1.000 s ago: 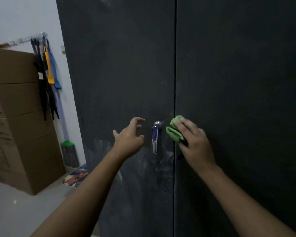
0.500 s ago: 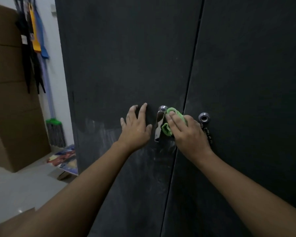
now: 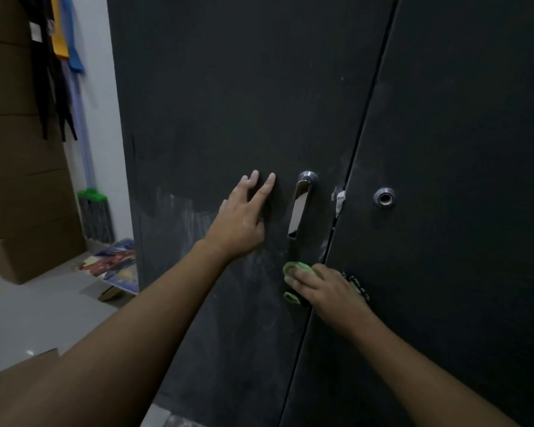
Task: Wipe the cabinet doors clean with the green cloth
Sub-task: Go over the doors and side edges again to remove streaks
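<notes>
In the head view, the green cloth (image 3: 293, 268) is held bunched under the curled fingers of the right hand (image 3: 329, 288). It is pressed on the left door (image 3: 228, 87) near its right edge, just below the silver handle (image 3: 301, 208). The left hand (image 3: 244, 223) is laid flat on the same door with straight fingers and nothing held. Dirt may only be smeared about if such a small wad is rubbed on it; white streaks (image 3: 182, 211) are seen across this door's lower part. The cloth could be caught on the handle, or on the white scrap (image 3: 339, 200) at the gap between the doors. A dark chain (image 3: 359, 286) beside the right hand, on the right door (image 3: 475, 149), could be knocked. A round lock (image 3: 383, 198) is set above it. A broom (image 3: 94, 211), brown boxes (image 3: 19, 180) and papers (image 3: 117, 266) are seen at the left, well apart from the doors.
</notes>
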Tool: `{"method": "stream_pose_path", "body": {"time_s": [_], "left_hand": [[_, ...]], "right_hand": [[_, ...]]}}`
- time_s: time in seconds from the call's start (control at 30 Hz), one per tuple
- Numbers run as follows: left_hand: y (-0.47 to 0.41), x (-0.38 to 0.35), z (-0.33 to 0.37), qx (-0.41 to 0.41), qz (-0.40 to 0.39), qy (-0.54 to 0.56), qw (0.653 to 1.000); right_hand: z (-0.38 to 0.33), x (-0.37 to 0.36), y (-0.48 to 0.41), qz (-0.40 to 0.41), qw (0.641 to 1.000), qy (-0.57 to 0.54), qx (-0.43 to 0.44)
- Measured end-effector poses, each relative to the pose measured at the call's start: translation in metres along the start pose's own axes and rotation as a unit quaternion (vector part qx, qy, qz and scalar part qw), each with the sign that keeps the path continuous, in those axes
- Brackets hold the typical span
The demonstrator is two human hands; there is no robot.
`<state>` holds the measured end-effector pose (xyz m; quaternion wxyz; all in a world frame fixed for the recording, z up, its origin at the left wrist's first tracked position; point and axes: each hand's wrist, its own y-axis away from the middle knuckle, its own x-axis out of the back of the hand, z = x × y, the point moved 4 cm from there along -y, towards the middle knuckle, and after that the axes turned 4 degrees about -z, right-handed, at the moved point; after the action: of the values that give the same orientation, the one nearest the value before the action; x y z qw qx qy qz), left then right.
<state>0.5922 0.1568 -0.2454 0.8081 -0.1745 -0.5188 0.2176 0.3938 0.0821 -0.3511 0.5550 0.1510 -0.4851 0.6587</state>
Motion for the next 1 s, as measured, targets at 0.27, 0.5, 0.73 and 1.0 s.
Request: {"method": "stream_pose_path", "body": {"time_s": [0.27,0.5,0.73,1.0], "left_hand": [[0.0,-0.002,0.003,0.004,0.01,-0.026,1.0],[-0.001,-0.013,0.006,0.009,0.039,0.04,0.998],[-0.001,-0.008,0.007,0.019,0.059,-0.099,0.993],[-0.001,-0.005,0.004,0.004,0.052,-0.058,0.997]], "right_hand": [[0.045,0.053,-0.015,0.132,0.982,0.034,-0.131],[0.021,0.02,0.018,-0.001,0.999,0.037,-0.027],[0.052,0.056,0.001,0.113,0.989,0.014,-0.094],[0.02,0.013,-0.003,0.013,1.0,0.014,0.018]]}}
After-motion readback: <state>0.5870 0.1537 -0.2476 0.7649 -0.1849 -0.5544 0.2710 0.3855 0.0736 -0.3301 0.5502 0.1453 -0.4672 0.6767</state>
